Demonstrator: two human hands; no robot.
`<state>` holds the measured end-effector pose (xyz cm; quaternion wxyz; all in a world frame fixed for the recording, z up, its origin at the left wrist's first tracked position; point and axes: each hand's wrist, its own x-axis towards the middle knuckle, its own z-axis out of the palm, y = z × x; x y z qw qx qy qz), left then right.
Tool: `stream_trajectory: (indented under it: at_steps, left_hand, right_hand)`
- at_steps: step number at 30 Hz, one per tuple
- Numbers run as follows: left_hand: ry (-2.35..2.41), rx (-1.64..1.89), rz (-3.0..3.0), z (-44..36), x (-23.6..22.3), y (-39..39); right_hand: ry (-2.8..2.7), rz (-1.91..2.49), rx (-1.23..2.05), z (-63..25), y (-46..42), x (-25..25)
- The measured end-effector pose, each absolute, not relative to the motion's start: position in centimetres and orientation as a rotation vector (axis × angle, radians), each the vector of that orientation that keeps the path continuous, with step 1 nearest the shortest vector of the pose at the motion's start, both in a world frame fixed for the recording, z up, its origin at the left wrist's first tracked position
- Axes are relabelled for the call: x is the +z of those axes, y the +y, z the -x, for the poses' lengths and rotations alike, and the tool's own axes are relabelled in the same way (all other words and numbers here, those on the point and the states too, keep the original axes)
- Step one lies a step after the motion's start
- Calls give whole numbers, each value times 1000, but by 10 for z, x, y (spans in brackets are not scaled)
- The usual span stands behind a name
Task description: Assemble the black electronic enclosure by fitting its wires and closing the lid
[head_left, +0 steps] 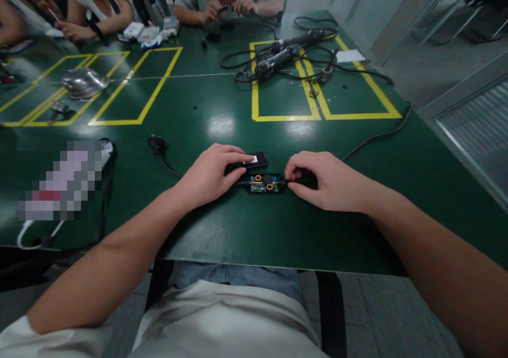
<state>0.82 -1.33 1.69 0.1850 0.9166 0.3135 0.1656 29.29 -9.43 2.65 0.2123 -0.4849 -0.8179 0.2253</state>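
An opened black electronics housing (265,190) lies on the table with a circuit board inside, on which copper-coloured ring coils show. Just behind it is a black cover (261,160) with a white label. My left hand (216,175) reaches in from the left, fingers stretched out, a fingertip on the label and the thumb near the housing's left end. At the right end, my right hand (323,180) pinches the black cable (289,182) where it meets the housing. A cord with a black plug (157,145) lies to the left.
Across the green table (190,231) run yellow tape outlines. Black cylindrical tools (278,61) with tangled cables lie at the back right, near a white paper (350,56). A shiny metal part (84,82) stands back left. Other people sit at the far side, one handling a dark part.
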Motion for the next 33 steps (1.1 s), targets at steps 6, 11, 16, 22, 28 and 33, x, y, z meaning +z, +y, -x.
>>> stream_trajectory:
  at_steps: [6,11,16,22,28,33]
  left_hand:
    - [894,600,-2566,-5,25,-18]
    - [618,675,-2590,-5,34,-32]
    - [451,468,-2680,-5,30,-30]
    - [444,469,-2701,-4,28,-29]
    - [438,526,-2694,-6,27,-30]
    - [529,710,-2670,-6,29,-31]
  right_hand:
    - [-2276,1359,672,-292,-93,29]
    - [-2204,1400,773,-291,-94,32]
    - [-2234,1419,749,-289,-96,30]
    - [-2282,1411,716,-289,-95,30]
    - [-2311,1377,684,-292,-93,28]
    - [-2312,1366,660,-292,-93,27]
